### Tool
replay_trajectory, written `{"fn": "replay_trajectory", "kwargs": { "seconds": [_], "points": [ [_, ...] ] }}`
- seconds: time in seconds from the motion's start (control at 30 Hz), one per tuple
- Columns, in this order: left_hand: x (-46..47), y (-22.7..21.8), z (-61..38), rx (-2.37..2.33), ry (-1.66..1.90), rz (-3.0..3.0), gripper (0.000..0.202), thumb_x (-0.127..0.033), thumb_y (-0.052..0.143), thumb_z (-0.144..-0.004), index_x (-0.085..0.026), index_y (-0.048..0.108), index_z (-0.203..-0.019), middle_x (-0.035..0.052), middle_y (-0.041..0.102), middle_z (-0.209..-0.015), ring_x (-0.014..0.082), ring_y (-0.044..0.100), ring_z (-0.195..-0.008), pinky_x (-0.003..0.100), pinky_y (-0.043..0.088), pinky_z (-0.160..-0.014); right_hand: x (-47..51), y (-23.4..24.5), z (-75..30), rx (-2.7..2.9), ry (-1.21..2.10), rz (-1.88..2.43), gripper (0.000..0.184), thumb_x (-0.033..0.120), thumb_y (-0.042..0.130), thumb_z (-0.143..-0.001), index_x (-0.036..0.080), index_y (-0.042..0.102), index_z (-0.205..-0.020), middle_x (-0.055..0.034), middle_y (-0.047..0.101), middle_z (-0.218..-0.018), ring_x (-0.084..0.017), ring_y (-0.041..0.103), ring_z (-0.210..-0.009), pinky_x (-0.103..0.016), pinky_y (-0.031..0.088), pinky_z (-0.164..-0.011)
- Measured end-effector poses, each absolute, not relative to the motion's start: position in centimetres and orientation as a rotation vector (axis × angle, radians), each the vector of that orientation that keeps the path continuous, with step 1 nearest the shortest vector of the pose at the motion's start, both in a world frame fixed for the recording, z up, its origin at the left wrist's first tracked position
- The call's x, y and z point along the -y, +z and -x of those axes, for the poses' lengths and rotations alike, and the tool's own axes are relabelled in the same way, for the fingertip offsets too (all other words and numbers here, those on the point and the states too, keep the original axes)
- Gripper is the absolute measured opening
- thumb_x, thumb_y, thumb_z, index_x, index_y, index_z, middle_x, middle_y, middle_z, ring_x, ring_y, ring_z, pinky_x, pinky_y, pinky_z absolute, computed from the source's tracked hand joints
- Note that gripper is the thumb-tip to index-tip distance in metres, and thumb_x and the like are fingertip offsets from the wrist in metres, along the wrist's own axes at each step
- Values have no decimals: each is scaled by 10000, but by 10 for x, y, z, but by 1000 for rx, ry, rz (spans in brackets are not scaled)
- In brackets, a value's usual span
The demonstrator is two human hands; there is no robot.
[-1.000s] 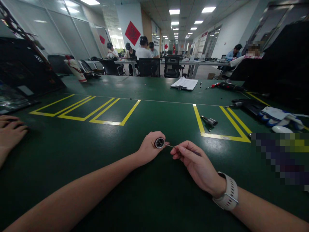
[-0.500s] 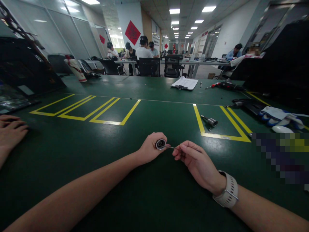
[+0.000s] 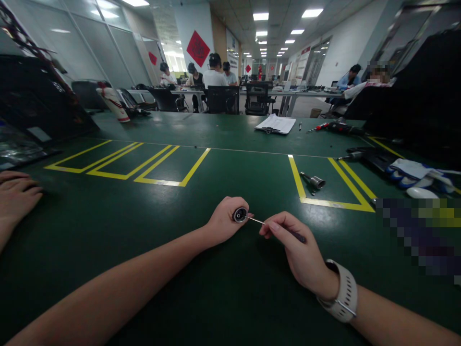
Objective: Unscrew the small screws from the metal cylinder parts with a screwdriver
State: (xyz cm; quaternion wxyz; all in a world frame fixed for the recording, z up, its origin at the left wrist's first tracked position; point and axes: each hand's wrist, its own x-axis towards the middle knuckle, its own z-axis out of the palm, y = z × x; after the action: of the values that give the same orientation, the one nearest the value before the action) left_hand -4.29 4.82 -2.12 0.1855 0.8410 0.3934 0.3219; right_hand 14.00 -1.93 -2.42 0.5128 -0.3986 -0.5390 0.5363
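Note:
My left hand (image 3: 223, 222) is closed around a dark round metal part (image 3: 239, 215), with the part's hollow end facing me. A ring and a small centre piece show inside that opening; its other end is hidden in my fist. In my right hand (image 3: 293, 245), thumb and fingers pinch a thin screwdriver (image 3: 256, 220). Its slim metal shaft points left, with the tip at the right rim of the opening; I cannot tell whether it touches. The dark handle lies along my palm, partly covered by my thumb. Both hands are just above the green table (image 3: 234, 293).
A metal socket-like part (image 3: 315, 181) lies within yellow tape (image 3: 334, 205) at right. Beyond it are power drills (image 3: 340, 128) and blue-white gloves (image 3: 414, 173). A clipboard with papers (image 3: 275, 124) lies farther back. Another person's hand (image 3: 18, 194) rests at the left edge.
My right hand has turned and shifted slightly right and down, so more of the screwdriver's handle shows and its shaft slants more. My left hand stays nearly still.

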Motion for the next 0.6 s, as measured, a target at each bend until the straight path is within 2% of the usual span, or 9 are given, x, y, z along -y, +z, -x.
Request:
{"fn": "replay_trajectory", "kwargs": {
  "seconds": [0.3, 0.6],
  "points": [
    [-49, -22, 44, -1099, 860, -2406, 192, -244, 616, -783, -162, 489, -663, -44, 543, -669, 102, 501, -620, 267, 376, -702, 21, -21, -141, 1283, 1290, 947, 164, 276, 528, -875, 207, 628, -766, 4, 612, -738, -152, 552, -730, -308, 427, -692],
    [-49, -24, 44, -1085, 844, -2499, 182, -243, 582, -810, -165, 486, -677, -39, 546, -671, 108, 511, -633, 270, 364, -707, 22, -20, -140, 1359, 1236, 1027, 157, 312, 533, -875, 210, 621, -794, 3, 606, -774, -155, 550, -750, -309, 427, -699]
  ]
}}
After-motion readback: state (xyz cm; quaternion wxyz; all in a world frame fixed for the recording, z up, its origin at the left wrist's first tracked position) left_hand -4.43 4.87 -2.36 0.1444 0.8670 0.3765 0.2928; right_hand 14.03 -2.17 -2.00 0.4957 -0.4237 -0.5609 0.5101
